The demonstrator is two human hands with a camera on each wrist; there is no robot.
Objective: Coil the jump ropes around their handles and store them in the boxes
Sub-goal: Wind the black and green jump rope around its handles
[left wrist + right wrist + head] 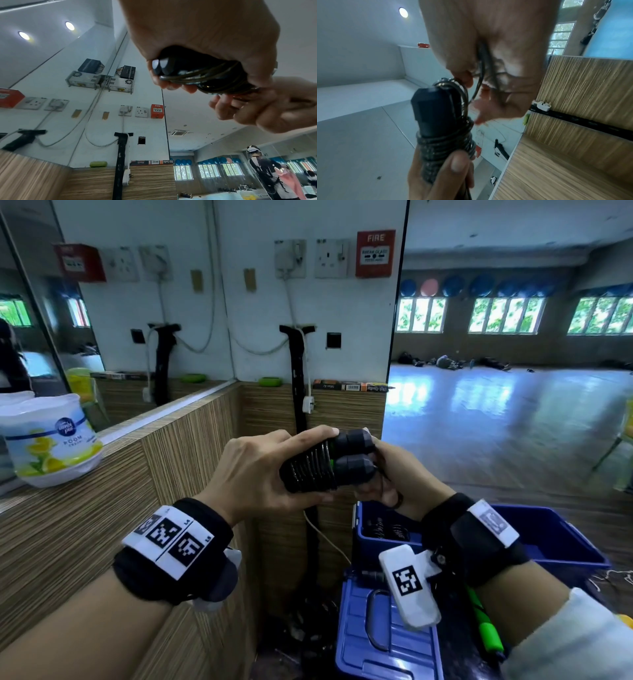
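Observation:
A black jump rope (318, 462) has its cord coiled round its two black handles, held side by side at chest height. My left hand (260, 470) grips the coiled bundle (202, 75) from the left, thumb underneath. My right hand (383, 477) pinches the loose end of the cord (481, 75) at the handles' caps (433, 108). Below the hands stands an open blue box (555, 539) with coiled black ropes (385, 530) in its near end.
A blue lid with a handle (380, 631) lies in front of the box. A green and black jump rope handle (486, 631) lies beside it. A wood-panelled wall (102, 508) with a ledge stands left; an air freshener tub (51, 440) sits on it. Open floor stretches right.

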